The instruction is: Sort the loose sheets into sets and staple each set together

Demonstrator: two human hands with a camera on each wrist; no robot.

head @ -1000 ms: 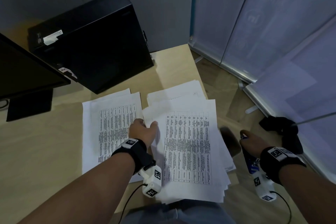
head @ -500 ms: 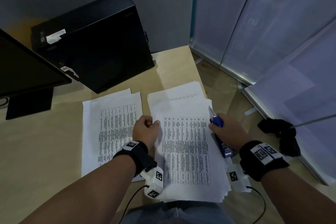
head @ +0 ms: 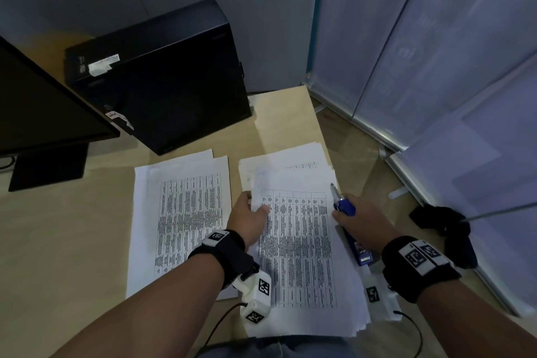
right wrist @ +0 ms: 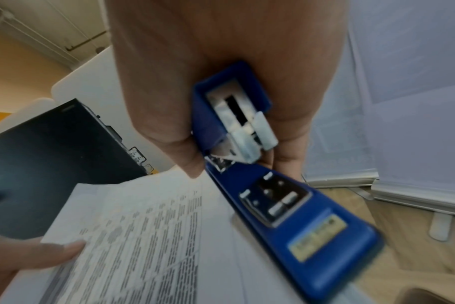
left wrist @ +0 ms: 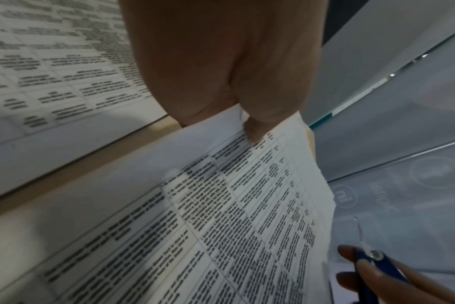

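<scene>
Two piles of printed sheets lie on the wooden desk [head: 72, 235]: a left pile [head: 180, 212] and a thicker, fanned right pile [head: 296, 256]. My left hand [head: 252, 209] pinches the upper left corner of the top sheets [left wrist: 247, 185] of the right pile, thumb on top, and lifts that corner slightly. My right hand [head: 357, 221] grips a blue stapler [head: 348, 224] over the pile's right edge. The stapler [right wrist: 278, 201] hangs with its jaws apart, base toward the camera. The same stapler [left wrist: 377, 265] shows at the lower right of the left wrist view.
A black computer case [head: 162, 78] lies at the back of the desk, and a dark monitor [head: 37, 107] stands at the left. Beyond the desk's right edge are the floor, pale partition panels [head: 436, 52] and a black object [head: 444, 224] on the floor.
My right hand came up from beside the desk with the stapler and now holds it over the right pile's edge. My left hand took hold of the top sheets' corner.
</scene>
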